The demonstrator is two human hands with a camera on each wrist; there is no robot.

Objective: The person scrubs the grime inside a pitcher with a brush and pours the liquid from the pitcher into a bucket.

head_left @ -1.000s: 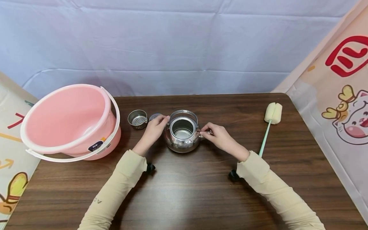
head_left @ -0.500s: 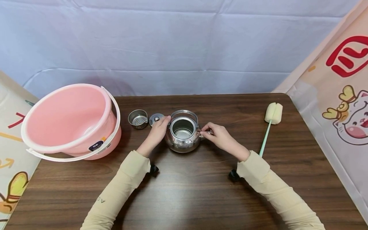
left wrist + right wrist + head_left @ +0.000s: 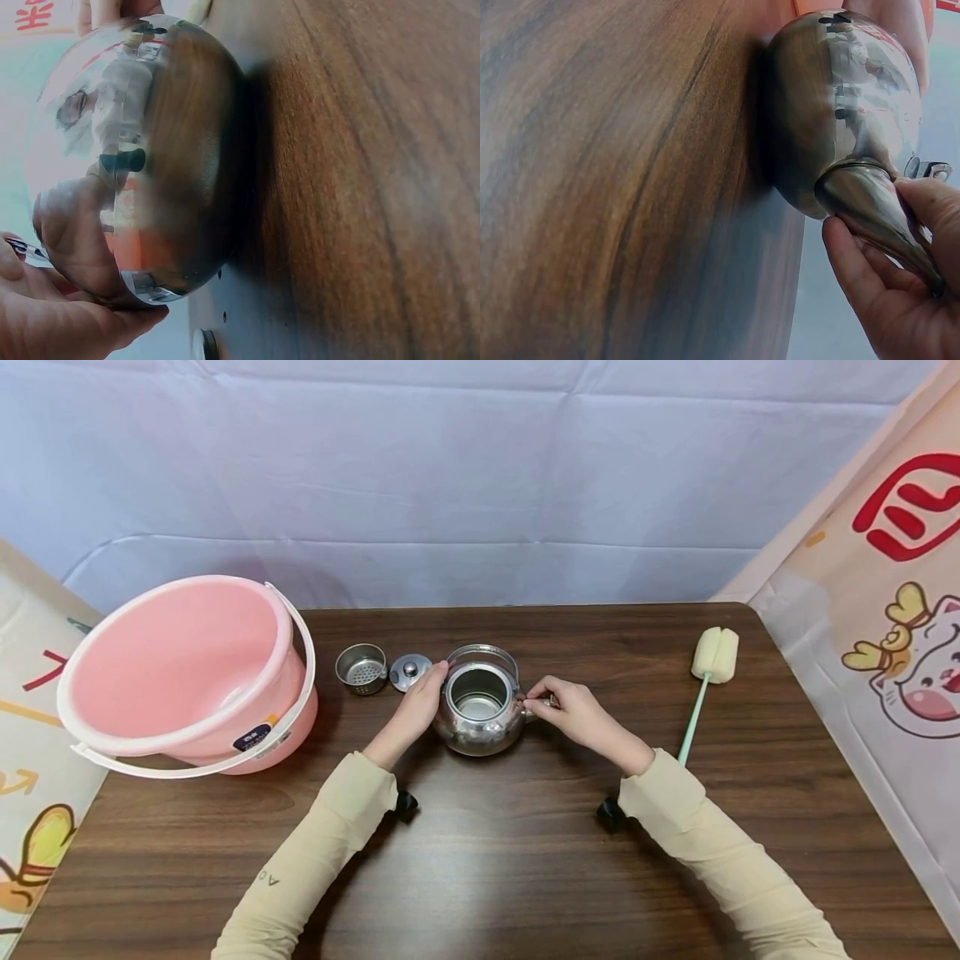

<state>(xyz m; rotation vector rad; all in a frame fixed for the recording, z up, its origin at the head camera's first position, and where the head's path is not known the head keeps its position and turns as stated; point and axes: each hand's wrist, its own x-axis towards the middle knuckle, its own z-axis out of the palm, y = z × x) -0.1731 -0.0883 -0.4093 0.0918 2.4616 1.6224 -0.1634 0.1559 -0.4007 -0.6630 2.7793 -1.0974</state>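
Your head camera looks forward and down from above your side of the tabletop (image 3: 525,868), far enough back to take in the pink bucket (image 3: 180,652), the sponge brush (image 3: 715,656) and the backdrop (image 3: 450,485). Both wrist cameras sit low and close, facing the near side of the metal kettle (image 3: 480,739). Your left one is turned sideways, tabletop at picture right; your right one puts it at left, with the spout (image 3: 874,214) nearest. All three share the kettle and both your grips, left (image 3: 64,322) and right (image 3: 900,311).
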